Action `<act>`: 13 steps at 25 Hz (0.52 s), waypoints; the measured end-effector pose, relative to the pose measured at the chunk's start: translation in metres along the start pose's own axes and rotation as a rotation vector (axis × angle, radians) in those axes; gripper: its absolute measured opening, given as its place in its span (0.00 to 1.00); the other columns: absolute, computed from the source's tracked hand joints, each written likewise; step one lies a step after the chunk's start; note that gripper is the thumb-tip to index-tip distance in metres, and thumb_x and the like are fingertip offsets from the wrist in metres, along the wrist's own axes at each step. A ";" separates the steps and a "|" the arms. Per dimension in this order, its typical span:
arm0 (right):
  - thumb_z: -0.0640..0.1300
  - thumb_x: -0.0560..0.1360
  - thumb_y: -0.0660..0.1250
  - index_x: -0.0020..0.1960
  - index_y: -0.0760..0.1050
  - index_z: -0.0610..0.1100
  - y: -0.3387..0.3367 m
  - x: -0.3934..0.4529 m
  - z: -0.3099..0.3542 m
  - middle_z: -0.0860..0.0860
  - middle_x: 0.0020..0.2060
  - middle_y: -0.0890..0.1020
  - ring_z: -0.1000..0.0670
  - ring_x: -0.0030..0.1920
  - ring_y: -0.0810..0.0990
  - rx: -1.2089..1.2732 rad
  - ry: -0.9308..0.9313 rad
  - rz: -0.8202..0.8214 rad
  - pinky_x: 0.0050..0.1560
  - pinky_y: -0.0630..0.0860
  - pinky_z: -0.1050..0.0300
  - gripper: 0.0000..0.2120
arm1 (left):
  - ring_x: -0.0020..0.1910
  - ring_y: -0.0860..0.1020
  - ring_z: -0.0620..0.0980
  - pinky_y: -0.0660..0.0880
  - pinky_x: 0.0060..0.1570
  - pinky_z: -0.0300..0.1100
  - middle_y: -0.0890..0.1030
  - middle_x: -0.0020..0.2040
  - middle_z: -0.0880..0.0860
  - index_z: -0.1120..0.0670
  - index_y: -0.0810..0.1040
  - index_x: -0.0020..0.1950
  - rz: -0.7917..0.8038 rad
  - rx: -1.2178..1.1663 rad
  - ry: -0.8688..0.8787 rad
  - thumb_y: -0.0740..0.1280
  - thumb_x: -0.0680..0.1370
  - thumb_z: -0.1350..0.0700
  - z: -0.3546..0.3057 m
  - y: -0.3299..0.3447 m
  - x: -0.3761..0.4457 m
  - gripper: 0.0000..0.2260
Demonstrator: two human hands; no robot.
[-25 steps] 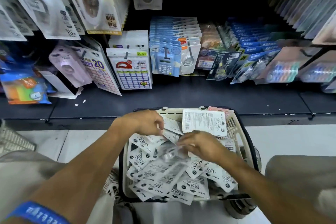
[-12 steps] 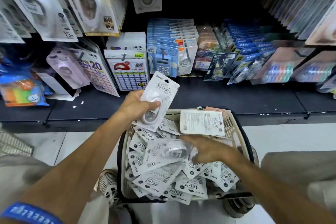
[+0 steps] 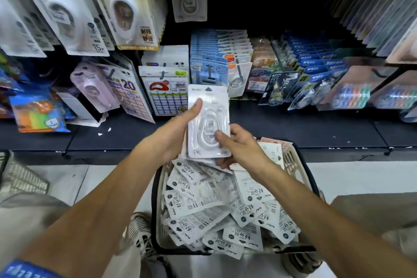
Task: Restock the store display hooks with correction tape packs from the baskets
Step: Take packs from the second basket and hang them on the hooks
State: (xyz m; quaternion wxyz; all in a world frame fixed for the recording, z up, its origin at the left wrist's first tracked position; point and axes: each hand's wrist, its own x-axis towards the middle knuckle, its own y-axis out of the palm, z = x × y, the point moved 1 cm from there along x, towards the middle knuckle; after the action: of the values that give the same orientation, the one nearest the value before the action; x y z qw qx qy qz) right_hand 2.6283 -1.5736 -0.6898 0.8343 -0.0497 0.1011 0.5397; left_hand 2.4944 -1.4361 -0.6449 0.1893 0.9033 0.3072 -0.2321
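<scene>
Far left of the frame there's a wire basket (image 3: 20, 178) edge on the floor, plus a blue wristband (image 3: 27, 269) on the left arm in the lower left corner. Upper left, big white correction tape packs hang on the display hooks (image 3: 74, 13). Moving toward the middle, the left hand (image 3: 173, 133) holds a white correction tape pack (image 3: 208, 122) upright just above the basket, thumb lying up the front of it and the other fingers hidden behind. The right hand (image 3: 239, 146) has its grip on the same pack's lower right corner, thumb on the front, and seems to have more packs tucked under its fingers, hard to tell how many. Below both hands, center to right, the beige basket (image 3: 293, 160) sits on the floor piled with loose packs (image 3: 203, 214), mostly back side up. Right side: blue carded items (image 3: 316, 67) hang on the shelf.
</scene>
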 end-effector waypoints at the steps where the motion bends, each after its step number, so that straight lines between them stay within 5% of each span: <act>1: 0.55 0.82 0.64 0.53 0.76 0.49 0.009 0.004 0.002 0.52 0.37 0.85 0.47 0.29 0.83 0.003 0.000 -0.056 0.26 0.77 0.59 0.10 | 0.54 0.86 0.56 0.83 0.47 0.46 0.88 0.55 0.54 0.51 0.83 0.60 -0.041 0.057 0.049 0.80 0.68 0.48 0.000 0.005 -0.001 0.22; 4: 0.49 0.83 0.60 0.53 0.75 0.49 0.012 0.005 -0.011 0.48 0.43 0.83 0.48 0.35 0.81 -0.189 0.024 -0.100 0.33 0.77 0.53 0.06 | 0.45 0.87 0.51 0.83 0.42 0.44 0.88 0.51 0.53 0.52 0.83 0.57 -0.403 0.079 0.104 0.80 0.69 0.66 0.001 -0.012 -0.004 0.20; 7: 0.52 0.80 0.65 0.65 0.72 0.51 0.015 -0.023 -0.066 0.49 0.62 0.76 0.48 0.58 0.77 -1.237 -0.015 0.312 0.57 0.77 0.49 0.15 | 0.44 0.85 0.50 0.82 0.41 0.44 0.87 0.48 0.50 0.51 0.81 0.57 -0.518 0.013 0.101 0.77 0.70 0.68 0.012 -0.038 -0.012 0.19; 8: 0.51 0.82 0.63 0.67 0.73 0.50 0.015 -0.025 -0.072 0.49 0.63 0.76 0.47 0.62 0.75 -1.330 -0.079 0.290 0.62 0.76 0.48 0.15 | 0.44 0.85 0.49 0.81 0.41 0.43 0.86 0.48 0.48 0.48 0.81 0.54 -0.537 0.029 0.114 0.77 0.71 0.68 0.014 -0.044 -0.013 0.19; 10: 0.45 0.83 0.62 0.58 0.79 0.44 0.007 -0.009 -0.052 0.48 0.56 0.80 0.48 0.56 0.77 -1.039 -0.240 -0.004 0.59 0.77 0.47 0.09 | 0.48 0.83 0.49 0.77 0.43 0.42 0.84 0.48 0.44 0.46 0.77 0.51 -0.595 0.153 0.151 0.76 0.71 0.67 0.011 -0.049 -0.013 0.19; 13: 0.43 0.84 0.62 0.48 0.76 0.40 -0.017 0.025 0.005 0.44 0.39 0.82 0.49 0.37 0.81 -0.320 -0.304 -0.329 0.36 0.78 0.50 0.09 | 0.50 0.79 0.54 0.75 0.48 0.44 0.81 0.48 0.46 0.46 0.74 0.56 -0.750 0.584 0.132 0.74 0.72 0.59 -0.003 -0.060 -0.014 0.17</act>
State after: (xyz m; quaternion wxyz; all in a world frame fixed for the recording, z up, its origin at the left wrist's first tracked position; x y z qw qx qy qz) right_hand 2.6547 -1.5576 -0.6912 0.8979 -0.1151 -0.1214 0.4072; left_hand 2.4470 -1.3974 -0.6471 -0.1891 0.7585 0.5450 -0.3032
